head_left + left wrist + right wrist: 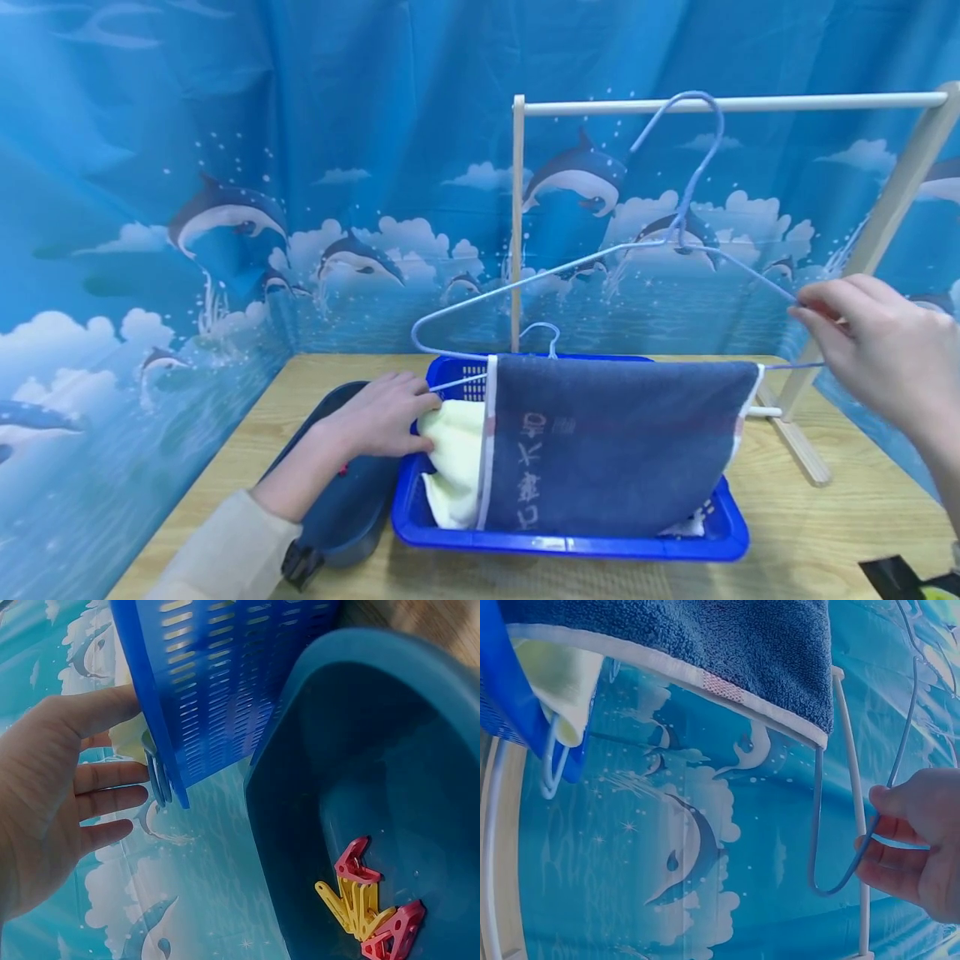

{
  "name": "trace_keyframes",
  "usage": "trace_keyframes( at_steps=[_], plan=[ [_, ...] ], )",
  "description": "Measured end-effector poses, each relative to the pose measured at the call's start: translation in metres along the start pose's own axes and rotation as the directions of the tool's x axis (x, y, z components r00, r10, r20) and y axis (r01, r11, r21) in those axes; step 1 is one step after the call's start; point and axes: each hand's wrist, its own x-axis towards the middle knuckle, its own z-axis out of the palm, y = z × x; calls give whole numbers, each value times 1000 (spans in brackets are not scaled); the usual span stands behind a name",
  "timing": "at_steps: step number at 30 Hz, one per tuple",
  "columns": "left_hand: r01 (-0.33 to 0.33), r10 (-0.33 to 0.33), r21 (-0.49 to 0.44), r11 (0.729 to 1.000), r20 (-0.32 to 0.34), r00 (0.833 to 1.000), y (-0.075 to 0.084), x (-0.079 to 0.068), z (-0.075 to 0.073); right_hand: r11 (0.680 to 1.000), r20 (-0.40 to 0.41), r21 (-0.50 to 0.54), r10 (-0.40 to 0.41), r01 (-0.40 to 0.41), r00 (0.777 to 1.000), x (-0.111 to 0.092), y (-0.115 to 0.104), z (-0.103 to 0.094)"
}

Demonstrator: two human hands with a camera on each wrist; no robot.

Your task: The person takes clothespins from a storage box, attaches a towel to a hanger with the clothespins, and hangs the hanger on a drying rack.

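My right hand [888, 350] pinches a light-blue wire hanger [540, 271] near its right end, thumb against fingers. A dark blue towel [622, 450] with white edging and pale lettering hangs folded over the hanger's lower bar, in front of the blue basket [570, 546]. At the basket's left side my left hand [378, 417] has its fingers spread and fairly straight, thumb and fingertips right at a pale yellow cloth [453, 458]. In the left wrist view, bent hanger ends [157, 776] show beside those fingertips. The towel hides much of the basket's inside.
A white-railed wooden rack [750, 104] stands behind at the right, its foot [802, 450] on the table [840, 517]. Left of the basket lies a dark teal basin [352, 517] holding several red and yellow clothes pegs [364, 907]. A dolphin-print curtain [360, 167] covers the back.
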Motion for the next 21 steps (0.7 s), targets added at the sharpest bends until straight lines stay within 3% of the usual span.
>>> trace_keyframes(
  at_steps=[6, 16, 21],
  plan=[
    [-18, 18, 14, 1000, -7, 1000, -1, 0, 0, 998, -57, 51, -17, 20, 998, 6, 13, -1],
    [-16, 16, 23, 1000, -9, 1000, -1, -1, 1, 992, -40, 94, 89, -85, 995, 15, 30, -5],
    [-10, 10, 34, 999, -11, 1000, -1, -3, 2, 994, -115, 82, 84, -75, 990, 15, 28, -5]
  ],
)
